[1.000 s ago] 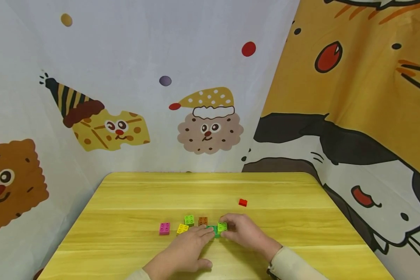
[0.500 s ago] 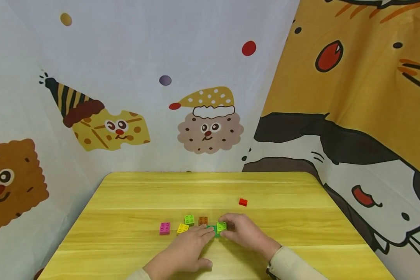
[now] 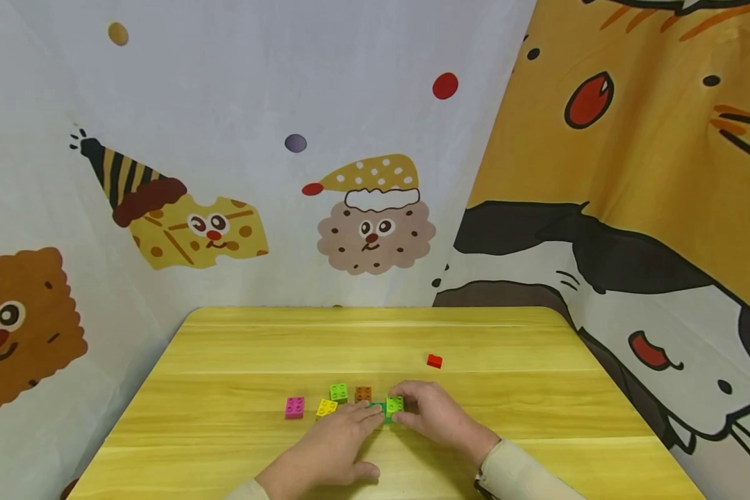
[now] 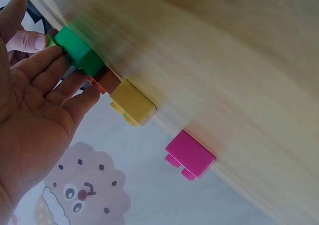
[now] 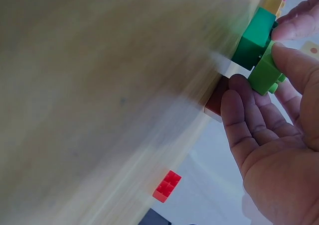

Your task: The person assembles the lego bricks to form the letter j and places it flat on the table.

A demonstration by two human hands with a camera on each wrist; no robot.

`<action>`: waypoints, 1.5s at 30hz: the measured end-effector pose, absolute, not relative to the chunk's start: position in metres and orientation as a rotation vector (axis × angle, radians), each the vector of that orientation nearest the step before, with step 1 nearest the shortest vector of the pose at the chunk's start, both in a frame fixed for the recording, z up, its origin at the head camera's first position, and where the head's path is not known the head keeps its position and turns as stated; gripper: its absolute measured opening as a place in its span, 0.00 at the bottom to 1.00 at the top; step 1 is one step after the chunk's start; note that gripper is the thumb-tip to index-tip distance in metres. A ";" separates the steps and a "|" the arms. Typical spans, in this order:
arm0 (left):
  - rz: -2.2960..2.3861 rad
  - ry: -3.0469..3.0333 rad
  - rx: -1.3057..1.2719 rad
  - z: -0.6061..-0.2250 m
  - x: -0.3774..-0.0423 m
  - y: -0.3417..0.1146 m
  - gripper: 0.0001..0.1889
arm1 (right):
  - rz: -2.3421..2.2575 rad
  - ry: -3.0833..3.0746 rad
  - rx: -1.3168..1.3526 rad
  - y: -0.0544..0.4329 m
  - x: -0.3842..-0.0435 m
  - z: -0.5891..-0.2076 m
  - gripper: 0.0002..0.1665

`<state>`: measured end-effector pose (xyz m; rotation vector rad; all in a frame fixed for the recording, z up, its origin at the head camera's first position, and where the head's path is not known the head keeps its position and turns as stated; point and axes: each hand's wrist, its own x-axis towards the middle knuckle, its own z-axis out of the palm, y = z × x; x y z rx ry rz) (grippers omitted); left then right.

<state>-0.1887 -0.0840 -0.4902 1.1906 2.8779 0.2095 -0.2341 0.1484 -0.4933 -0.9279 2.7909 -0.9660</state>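
A dark green brick (image 5: 255,38) lies on the table, partly hidden under my left hand (image 3: 340,442) in the head view. The left fingers are straight and rest on its top. My right hand (image 3: 440,417) pinches a light green brick (image 3: 394,405) between thumb and fingers. That brick sits at the right end of the dark green one, slightly tilted in the right wrist view; whether its studs are fully joined I cannot tell. Close behind the left fingertips is a brown brick (image 3: 363,394). A yellow brick (image 3: 327,408) is just left of the left hand.
Another light green brick (image 3: 338,393) stands behind the yellow one. Farther left lies a pink brick (image 3: 294,407), and toward the back right a small red brick (image 3: 434,361). The wooden table (image 3: 256,340) ends at a cartoon-printed cloth backdrop (image 3: 225,90).
The light green brick and the right fingertips have shifted very slightly left over the dark green brick. My left hand stays in place.
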 end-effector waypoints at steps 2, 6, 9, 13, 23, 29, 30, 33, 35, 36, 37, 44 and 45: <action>0.213 2.878 1.191 -0.490 -0.188 -0.084 0.44 | -0.959 2.799 -0.929 0.148 -0.234 -0.493 0.20; 0.223 2.876 1.186 -0.489 -0.188 -0.084 0.44 | -0.948 2.808 -0.924 0.148 -0.233 -0.492 0.20; 0.220 2.878 1.186 -0.489 -0.188 -0.084 0.44 | -0.946 2.817 -0.919 0.147 -0.232 -0.491 0.20; 0.212 2.880 1.186 -0.489 -0.188 -0.083 0.45 | -0.955 2.827 -0.914 0.146 -0.231 -0.491 0.20; 0.208 2.876 1.173 -0.489 -0.187 -0.084 0.45 | -0.997 2.805 -0.914 0.146 -0.234 -0.495 0.18; 0.206 2.874 1.171 -0.488 -0.186 -0.084 0.45 | -1.027 2.784 -0.909 0.147 -0.234 -0.495 0.17; 0.205 2.875 1.172 -0.487 -0.186 -0.084 0.45 | -1.031 2.781 -0.908 0.147 -0.235 -0.495 0.18; 0.204 2.876 1.177 -0.487 -0.186 -0.084 0.45 | -1.024 2.784 -0.895 0.146 -0.234 -0.494 0.17; 0.209 2.876 1.178 -0.487 -0.186 -0.084 0.45 | -1.010 2.796 -0.887 0.146 -0.234 -0.494 0.17; 0.210 2.875 1.178 -0.487 -0.186 -0.084 0.45 | -1.003 2.803 -0.885 0.146 -0.234 -0.494 0.17; 0.212 2.876 1.179 -0.487 -0.186 -0.083 0.45 | -0.999 2.807 -0.882 0.146 -0.233 -0.494 0.17; 0.223 2.873 1.162 -0.488 -0.186 -0.083 0.45 | -1.016 2.787 -0.834 0.146 -0.233 -0.495 0.18; 0.224 2.872 1.159 -0.488 -0.186 -0.083 0.45 | -1.019 2.782 -0.831 0.146 -0.234 -0.495 0.18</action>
